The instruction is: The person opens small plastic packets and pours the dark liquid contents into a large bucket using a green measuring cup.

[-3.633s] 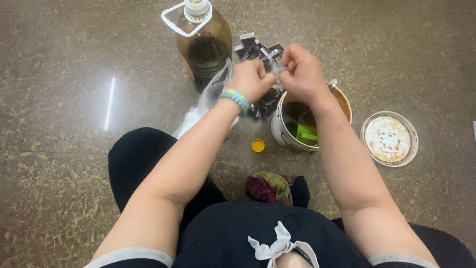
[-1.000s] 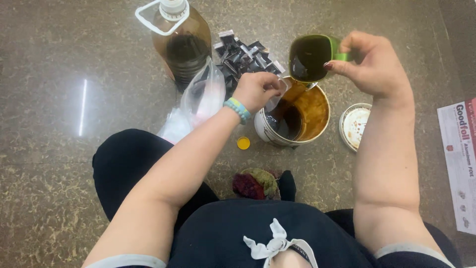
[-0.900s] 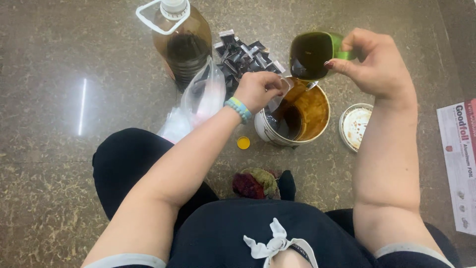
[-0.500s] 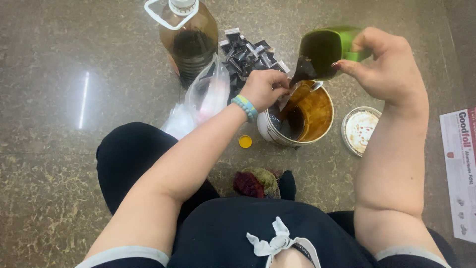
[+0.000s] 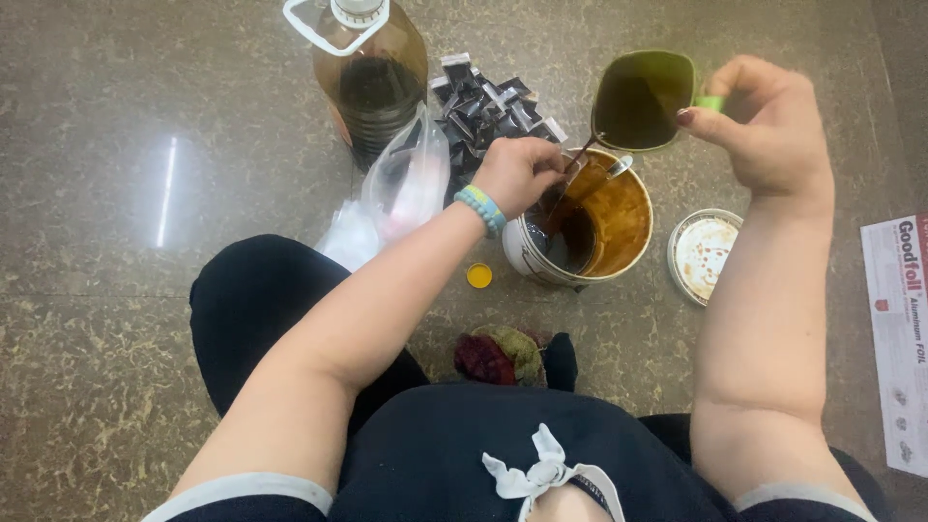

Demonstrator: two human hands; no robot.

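While a thin dark stream runs from its lip, the green scoop (image 5: 646,99) hangs tilted over the open tin (image 5: 582,224), pinched by its short handle between the thumb and fingers of the right hand (image 5: 768,126); rigid plastic and light, it looks slick with syrupy brown liquid, so the dry handle is judged the sound place to grip. Fingers of the left hand (image 5: 520,172) are closed on a small clear pouch at the tin's near rim, flimsy film that would crumple or slip if squeezed anywhere but its mouth, though most of it is hidden by the fist. A metal spoon handle (image 5: 619,166) leans on the far rim. Round and stiff-walled, the tin stands on a speckled stone floor (image 5: 116,319), its inside coated in brown. Just behind it lie glossy dark filled sachets (image 5: 488,101), beside a large amber plastic bottle (image 5: 372,82) and a limp clear bag (image 5: 406,184). The stained round lid (image 5: 704,253) lies at its right, a small yellow cap (image 5: 478,276) nearer the person's knees.
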